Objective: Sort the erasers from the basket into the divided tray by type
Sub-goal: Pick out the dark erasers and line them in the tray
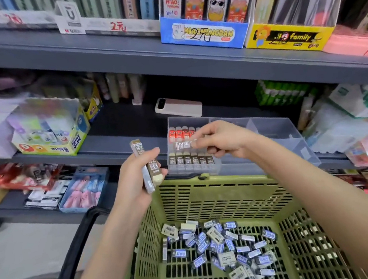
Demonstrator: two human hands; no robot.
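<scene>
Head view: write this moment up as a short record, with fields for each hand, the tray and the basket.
left hand: holds a small stack of 2B erasers beyond the basket's far rim
right hand: pinches a single 2B eraser over the tray's left part
divided tray: clear plastic, on the shelf edge; red erasers in a back row, brown erasers in a front row
basket: green, with many loose erasers on its floor
sorting: not finished
</scene>
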